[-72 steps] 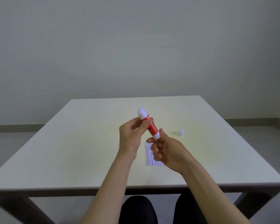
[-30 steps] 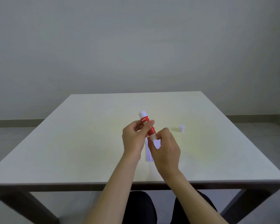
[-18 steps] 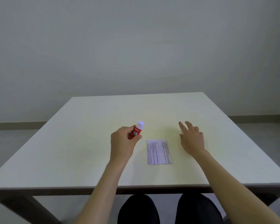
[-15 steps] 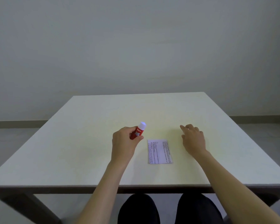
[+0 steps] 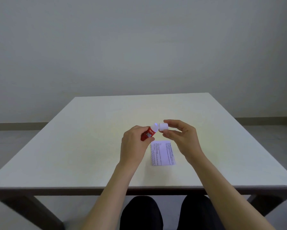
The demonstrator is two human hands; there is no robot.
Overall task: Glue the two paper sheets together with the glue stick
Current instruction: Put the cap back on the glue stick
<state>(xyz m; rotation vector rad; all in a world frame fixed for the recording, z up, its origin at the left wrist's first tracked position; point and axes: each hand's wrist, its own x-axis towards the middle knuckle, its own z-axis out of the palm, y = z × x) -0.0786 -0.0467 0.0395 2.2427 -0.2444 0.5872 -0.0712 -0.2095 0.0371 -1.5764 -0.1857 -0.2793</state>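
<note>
head view: left fingers (image 5: 140,130) grip red glue stick (image 5: 148,133), right fingers (image 5: 170,122) pinch white cap (image 5: 163,126).

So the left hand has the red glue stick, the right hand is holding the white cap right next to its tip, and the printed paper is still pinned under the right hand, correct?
Not quite. The head view shows the printed paper lying free on the table, below the raised right hand, untouched. The left hand does hold the red glue stick, with the white cap at its tip.
</note>
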